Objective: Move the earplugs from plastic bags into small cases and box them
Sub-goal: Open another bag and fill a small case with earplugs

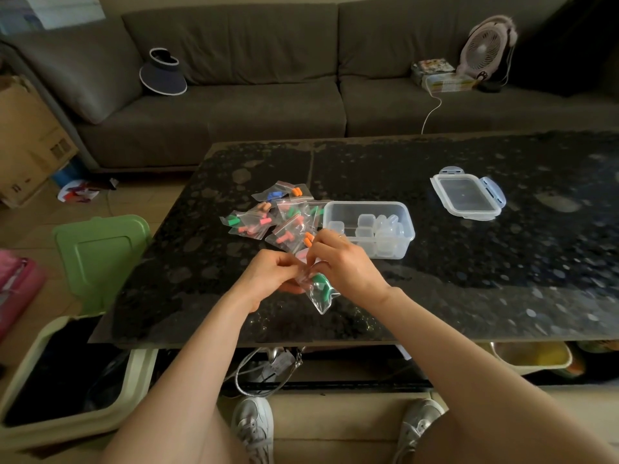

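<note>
Two hands point(268, 276) point(345, 266) pinching bag point(320, 294), pile point(274, 217) behind, box point(365, 203) beside, lid point(465, 197) apart

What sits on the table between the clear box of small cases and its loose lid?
Nothing: the head view shows only bare table between the box and the lid.

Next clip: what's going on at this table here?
At a dark table, a person's left hand and right hand pinch the top of a small plastic bag of green earplugs. More filled bags lie piled behind it, beside an open clear box holding small cases. Its lid lies apart to the right.
</note>
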### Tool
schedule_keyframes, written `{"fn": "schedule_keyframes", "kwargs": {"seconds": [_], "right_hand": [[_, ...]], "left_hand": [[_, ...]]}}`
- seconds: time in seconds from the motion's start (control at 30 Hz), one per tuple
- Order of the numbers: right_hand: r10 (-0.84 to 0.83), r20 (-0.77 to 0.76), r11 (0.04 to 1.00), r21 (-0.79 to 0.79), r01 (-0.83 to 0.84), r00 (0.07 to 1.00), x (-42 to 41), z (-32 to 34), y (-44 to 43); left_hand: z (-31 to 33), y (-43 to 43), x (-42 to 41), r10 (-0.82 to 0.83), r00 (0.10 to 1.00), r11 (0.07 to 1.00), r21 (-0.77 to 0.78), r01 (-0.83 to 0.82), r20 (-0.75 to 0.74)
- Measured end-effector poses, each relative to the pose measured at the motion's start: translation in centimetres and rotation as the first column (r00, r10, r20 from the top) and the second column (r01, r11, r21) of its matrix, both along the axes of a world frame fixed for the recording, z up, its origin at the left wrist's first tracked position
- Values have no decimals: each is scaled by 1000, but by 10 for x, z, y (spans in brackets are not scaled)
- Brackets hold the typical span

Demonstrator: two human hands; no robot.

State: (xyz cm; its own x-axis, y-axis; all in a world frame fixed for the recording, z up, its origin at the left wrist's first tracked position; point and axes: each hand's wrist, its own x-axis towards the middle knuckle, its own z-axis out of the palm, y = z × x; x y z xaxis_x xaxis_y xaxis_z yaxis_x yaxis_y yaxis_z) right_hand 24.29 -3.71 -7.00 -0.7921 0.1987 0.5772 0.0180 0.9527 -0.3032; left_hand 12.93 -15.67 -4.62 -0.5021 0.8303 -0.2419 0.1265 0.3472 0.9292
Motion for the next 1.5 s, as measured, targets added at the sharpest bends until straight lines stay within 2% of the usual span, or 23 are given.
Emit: {"fn": "schedule_keyframes", "kwargs": {"seconds": [0.33, 0.53, 0.67, 0.8, 0.87, 0.93, 1.03, 1.1, 1.33, 1.43, 1.5], "right_hand": [[-67, 38, 988, 139, 61, 997, 0, -4, 2], [-50, 87, 988, 151, 36, 995, 0, -9, 1], [-26, 128, 991, 137, 9, 991, -2, -12, 1], [-46, 121, 995, 92, 35, 992, -1, -12, 5], [-72, 115, 996, 68, 64, 991, 1, -8, 7], [-84, 107, 996, 18, 83, 991, 3, -6, 9], [-54, 82, 995, -81, 60, 995, 7, -3, 16], [-16, 97, 993, -117, 27, 995, 8, -3, 21], [108, 109, 966, -246, -79, 988, 7, -3, 17], [144, 134, 950, -297, -99, 980, 8, -1, 18], [135, 149, 953, -289, -88, 979, 8, -1, 15]], "left_hand": [[-4, 5, 10, 59, 997, 998, -14, -60, -43], [-8, 8, 14, 117, 989, 991, -49, -121, -86], [-10, 9, 16, 135, 975, 983, -100, -154, -176], [-10, 10, 18, 138, 961, 988, -38, -152, -240], [-7, 10, 17, 138, 980, 990, -18, -142, -146], [-4, 8, 13, 130, 991, 991, -15, -129, 13], [1, 3, 9, 86, 980, 996, 9, -89, 181], [1, 2, 8, 62, 975, 998, 19, -68, 214], [0, 1, 4, 103, 979, 994, -65, -93, 177], [1, 0, 1, 165, 929, 986, -77, -148, 332], [1, -1, 1, 154, 910, 988, -90, -129, 385]]}}
